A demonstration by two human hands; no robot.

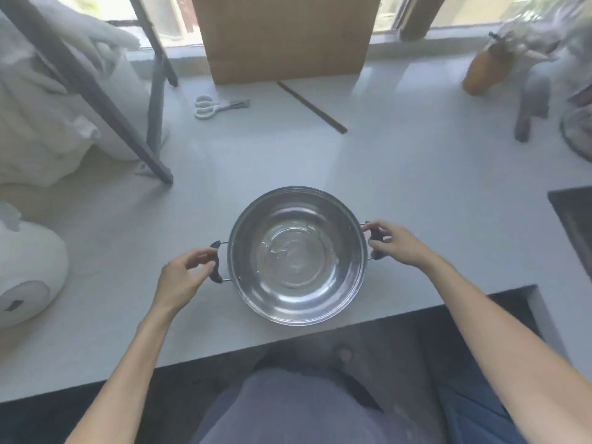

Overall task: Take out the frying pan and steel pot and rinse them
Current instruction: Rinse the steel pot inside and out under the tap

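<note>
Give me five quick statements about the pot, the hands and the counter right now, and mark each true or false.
1. The steel pot stands on the counter near its front edge. True.
2. The left hand holds the scissors. False: it is at the pot's left handle; the scissors lie untouched farther back.
3. The right hand is at the pot's right handle. True.
4. The pot has a lid on it. False: it is open, its shiny inside showing.
5. A cardboard box stands at the back of the counter. True.
</note>
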